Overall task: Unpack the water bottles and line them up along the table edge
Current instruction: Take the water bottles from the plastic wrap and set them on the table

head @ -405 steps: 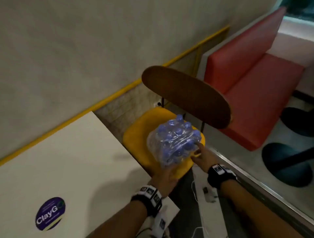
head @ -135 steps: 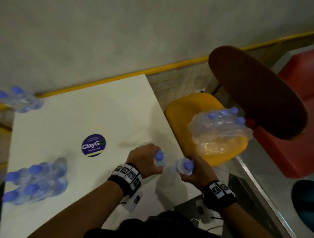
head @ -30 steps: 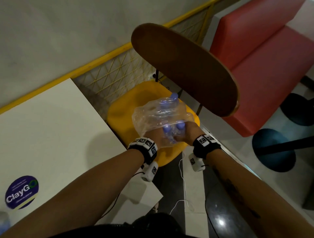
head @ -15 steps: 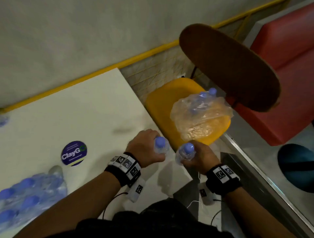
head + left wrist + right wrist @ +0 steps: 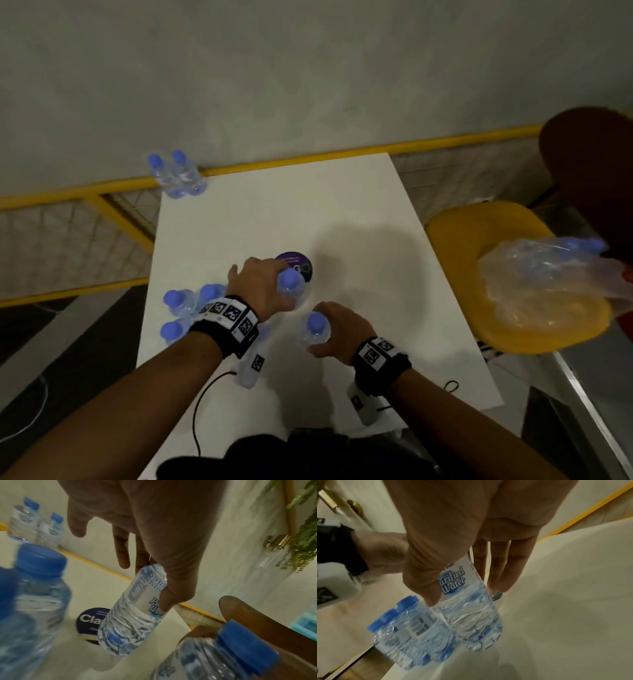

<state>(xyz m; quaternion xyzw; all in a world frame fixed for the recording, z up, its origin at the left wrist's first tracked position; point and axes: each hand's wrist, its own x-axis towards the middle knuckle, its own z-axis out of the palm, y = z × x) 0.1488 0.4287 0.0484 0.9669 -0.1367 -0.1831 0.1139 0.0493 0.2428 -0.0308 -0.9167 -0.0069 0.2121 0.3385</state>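
My left hand (image 5: 263, 286) grips a small clear water bottle with a blue cap (image 5: 291, 286) (image 5: 132, 616) just above the white table (image 5: 359, 205), over the round purple sticker (image 5: 301, 262). My right hand (image 5: 337, 330) grips a second bottle (image 5: 317, 330) (image 5: 471, 615) nearer me, also held off the tabletop. Several bottles (image 5: 185, 308) (image 5: 412, 632) stand in a cluster at the table's left edge, partly behind my left wrist. Two more bottles (image 5: 178, 174) (image 5: 34, 523) stand at the far left corner. The torn plastic wrap (image 5: 548, 274) lies on the yellow chair seat (image 5: 479, 226), with blue caps showing inside.
A wall and a yellow rail (image 5: 308, 159) run behind the table. The chair's dark wooden backrest (image 5: 592, 171) rises at the right. Yellow-framed mesh (image 5: 68, 236) and dark floor lie to the left of the table. Cables hang from my wrist cameras over the table's near edge.
Both hands have carried their bottles from the table's right corner by the chair to its middle-left, close to the cluster. The view has swung left; the wrap stays on the chair.
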